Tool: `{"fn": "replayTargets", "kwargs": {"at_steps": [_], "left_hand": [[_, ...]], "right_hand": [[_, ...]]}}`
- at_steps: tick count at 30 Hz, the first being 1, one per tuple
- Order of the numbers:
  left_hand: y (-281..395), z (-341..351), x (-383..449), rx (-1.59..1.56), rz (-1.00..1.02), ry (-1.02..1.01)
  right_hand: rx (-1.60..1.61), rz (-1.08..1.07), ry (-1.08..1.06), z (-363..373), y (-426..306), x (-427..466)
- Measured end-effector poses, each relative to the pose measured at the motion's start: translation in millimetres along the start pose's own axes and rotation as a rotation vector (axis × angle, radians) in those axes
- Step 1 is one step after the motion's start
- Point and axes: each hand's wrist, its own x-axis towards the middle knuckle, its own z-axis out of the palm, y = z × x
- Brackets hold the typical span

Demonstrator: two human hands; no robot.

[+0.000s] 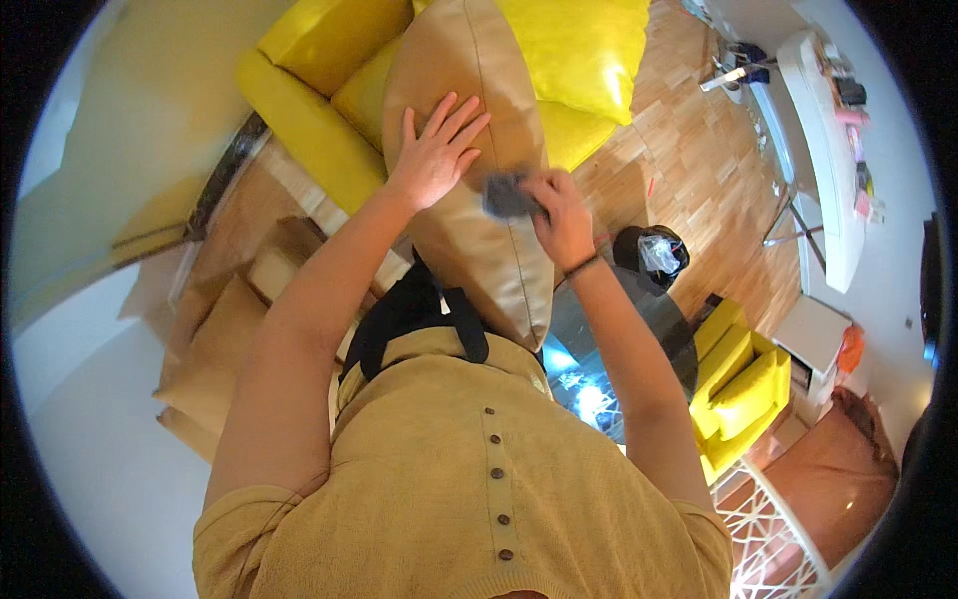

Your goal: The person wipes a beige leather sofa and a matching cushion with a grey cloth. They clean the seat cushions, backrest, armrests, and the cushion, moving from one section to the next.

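Note:
A tan, smooth-covered cushion stands in front of me, its seam running lengthwise. My left hand lies on its upper part with fingers spread and holds nothing. A dark grey cloth, somewhat blurred, is gripped in my right hand against the cushion's right side, near the seam. Behind the cushion is a yellow sofa, with a yellow pillow at its right.
Right of me are a dark glass-topped table, a bin with a black liner, a yellow armchair and a white lattice panel. A white desk holding small items stands farther right. Tan cushions are at left.

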Motion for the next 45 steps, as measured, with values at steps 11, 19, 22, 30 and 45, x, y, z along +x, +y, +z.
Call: {"fn": "replayTargets", "kwargs": {"at_steps": [11, 19, 22, 30, 45], "left_hand": [[-16, -3, -12, -0.131, 0.033, -0.005], [-30, -5, -12, -0.236, 0.033, -0.011], [-38, -11, -8, -0.299, 0.020, 0.106], [-48, -42, 93, -0.142, 0.131, 0.091], [-72, -23, 100, -0.298, 0.037, 0.003]], "right_hand": [[0.039, 0.145, -0.262, 38, -21, -54], [0.039, -0.069, 0.189, 52, 10, 87], [0.073, -0.029, 0.116, 82, 18, 53], [0.227, -0.165, -0.200, 59, 24, -3], [0.172, -0.085, -0.178, 65, 33, 26]]}}
